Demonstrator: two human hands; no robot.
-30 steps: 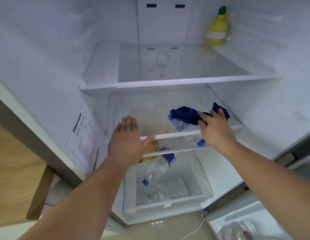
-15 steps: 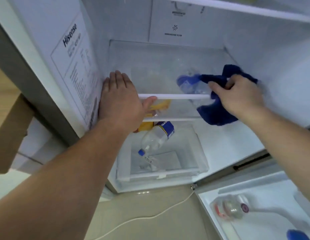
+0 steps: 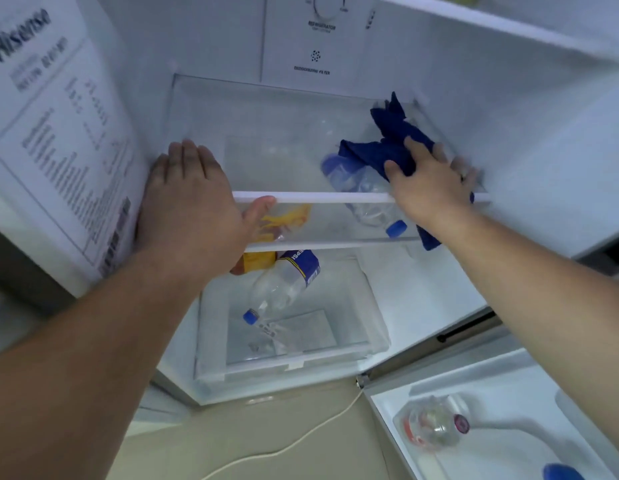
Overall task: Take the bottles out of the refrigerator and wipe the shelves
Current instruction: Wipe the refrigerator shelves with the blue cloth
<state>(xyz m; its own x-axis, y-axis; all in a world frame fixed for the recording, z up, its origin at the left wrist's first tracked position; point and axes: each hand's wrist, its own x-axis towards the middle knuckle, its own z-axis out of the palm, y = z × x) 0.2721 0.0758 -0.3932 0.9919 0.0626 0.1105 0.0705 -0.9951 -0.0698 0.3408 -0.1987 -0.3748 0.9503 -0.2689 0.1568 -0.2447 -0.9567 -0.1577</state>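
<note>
Left hand (image 3: 192, 209) flat, open on glass shelf (image 3: 266, 140); right hand (image 3: 429, 181) presses blue cloth (image 3: 387, 147).

Setting: domestic kitchen, seen at an open household refrigerator (image 3: 508, 140). Evidence: white moulded interior with a Hisense label (image 3: 58, 133) on the left wall; temperature dial (image 3: 327, 8) and deodorizing filter panel (image 3: 313, 60) at the back; glass shelf (image 3: 266, 133) with white front trim; clear crisper drawer (image 3: 370, 306) holding a Pepsi bottle (image 3: 283, 282); door bin (image 3: 508, 393) with a bottle lying in it; beige tiled floor (image 3: 283, 427) crossed by a white power cord (image 3: 301, 441).
</note>
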